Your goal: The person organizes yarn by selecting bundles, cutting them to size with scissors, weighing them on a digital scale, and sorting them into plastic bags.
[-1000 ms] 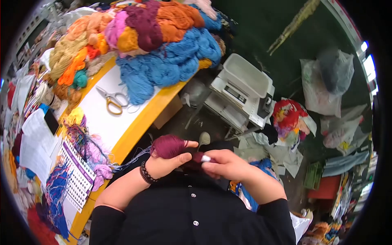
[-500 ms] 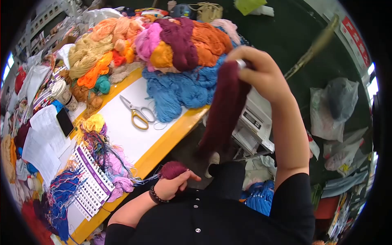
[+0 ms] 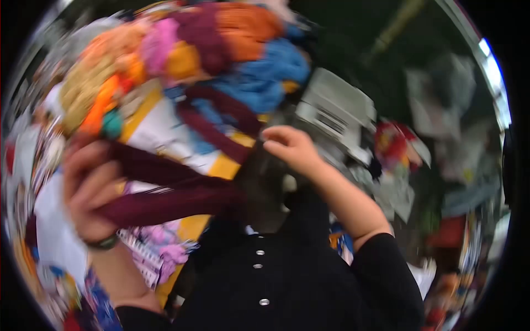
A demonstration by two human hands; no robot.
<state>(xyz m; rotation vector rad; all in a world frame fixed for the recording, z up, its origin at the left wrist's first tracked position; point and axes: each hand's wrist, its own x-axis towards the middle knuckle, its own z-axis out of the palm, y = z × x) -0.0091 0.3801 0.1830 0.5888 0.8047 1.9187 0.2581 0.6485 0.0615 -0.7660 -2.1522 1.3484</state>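
A long burgundy skein of yarn (image 3: 160, 207) stretches in two strands from my left hand (image 3: 91, 193), which is blurred but closed round its end. Another loop of burgundy yarn (image 3: 207, 124) lies over the blue yarn (image 3: 265, 74) and the table edge. Close to the right end of that loop is my right hand (image 3: 292, 148), its thumb and fingers a little apart, with no yarn showing between them. The burgundy part in front of my shirt merges into the dark background.
Heaped yarn in orange (image 3: 248, 27), pink (image 3: 160, 44) and tan (image 3: 80, 91) covers the table's far end. A pale grey machine (image 3: 337, 102) stands beyond my right hand. Plastic bags (image 3: 441, 99) are at the right. A printed card (image 3: 144, 259) lies near the table's front edge.
My right hand has come down from its raised place. My left hand has moved up and left, and now holds the burgundy skein, which is spread out. The burgundy ball has gone from sight.
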